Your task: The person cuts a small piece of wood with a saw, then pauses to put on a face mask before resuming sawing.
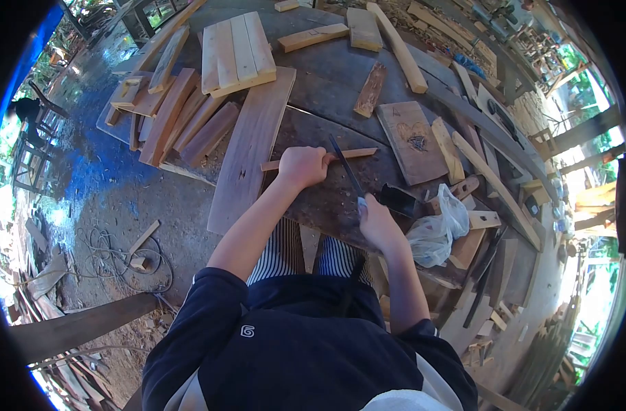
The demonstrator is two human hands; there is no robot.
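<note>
My left hand [303, 166] is closed round a thin wooden strip [362, 152], which sticks out on both sides of the fist. A long, narrow dark file [345, 164] lies across the strip just right of that fist, its tip pointing away from me. My right hand [380, 222] is wrapped round the file's near end, where a bit of pale blue shows. Under both hands is the dark wooden workbench [313, 195]. A black box-like object [398, 200] sits just right of my right hand, next to a crumpled clear plastic bag [439, 229].
A wide plank [251, 154] lies to the left, with a slatted wooden panel [237, 51] on its far end. Several wood blocks [182, 123] are piled farther left. A board with a heart-shaped mark [412, 140] and long sticks [494, 188] lie to the right. Cable [124, 257] coils on the floor.
</note>
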